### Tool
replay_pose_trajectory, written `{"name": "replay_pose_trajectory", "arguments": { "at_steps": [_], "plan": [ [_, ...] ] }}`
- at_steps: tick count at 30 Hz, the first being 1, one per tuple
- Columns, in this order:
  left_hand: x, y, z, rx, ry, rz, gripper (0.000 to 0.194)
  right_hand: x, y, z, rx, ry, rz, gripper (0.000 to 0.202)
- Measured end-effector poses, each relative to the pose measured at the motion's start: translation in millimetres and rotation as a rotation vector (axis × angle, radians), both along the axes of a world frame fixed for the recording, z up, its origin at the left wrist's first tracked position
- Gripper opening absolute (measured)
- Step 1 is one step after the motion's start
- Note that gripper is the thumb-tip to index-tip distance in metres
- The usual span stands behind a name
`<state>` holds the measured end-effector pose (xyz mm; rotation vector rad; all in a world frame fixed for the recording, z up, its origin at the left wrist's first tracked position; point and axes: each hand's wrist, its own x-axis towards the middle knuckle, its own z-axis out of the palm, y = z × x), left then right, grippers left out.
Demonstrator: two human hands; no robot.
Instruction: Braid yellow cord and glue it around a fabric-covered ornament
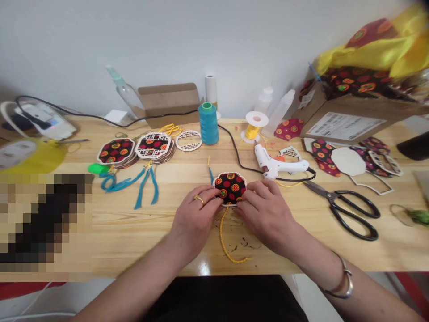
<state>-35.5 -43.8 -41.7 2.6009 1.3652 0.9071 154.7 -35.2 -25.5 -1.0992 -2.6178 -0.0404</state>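
A patterned fabric panel (231,188) with a pale scalloped rim lies at the middle of the wooden table. Fingers of my left hand (198,214) are closed on its left edge; a gold ring is on one finger. On the right edge, my right hand (263,210) holds it with bent fingers, the fingertips partly hidden. From the panel's lower edge a yellow braided cord (222,232) curves toward the table's front. A blue tassel (211,173) with a yellow tip sticks out beyond the panel's upper left.
Stacked panels (154,146) with blue tassels lie left. Behind stand a teal thread cone (208,125) and a yellow spool (252,131). A white glue gun (281,166), its black cable, and black-handled scissors (335,199) lie right; a cardboard box (335,105) is at the back right.
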Motion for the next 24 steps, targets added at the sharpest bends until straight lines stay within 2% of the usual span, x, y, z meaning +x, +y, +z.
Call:
{"name": "replay_pose_trajectory", "arguments": {
  "at_steps": [6,16,24],
  "plan": [
    [-0.6,-1.2,-1.1,0.0,0.01,0.012,0.019,0.1,-0.2,1.2,0.002,0.004,0.011,0.014],
    [6.5,-2.9,3.8,0.039,0.021,0.043,0.009,-1.2,-3.0,0.0,-0.019,0.038,-0.002,0.013],
    [10.2,-0.6,1.3,-0.029,0.134,0.014,0.01,-2.6,-2.4,-3.5,-0.007,0.096,0.004,0.01]
  ]
}}
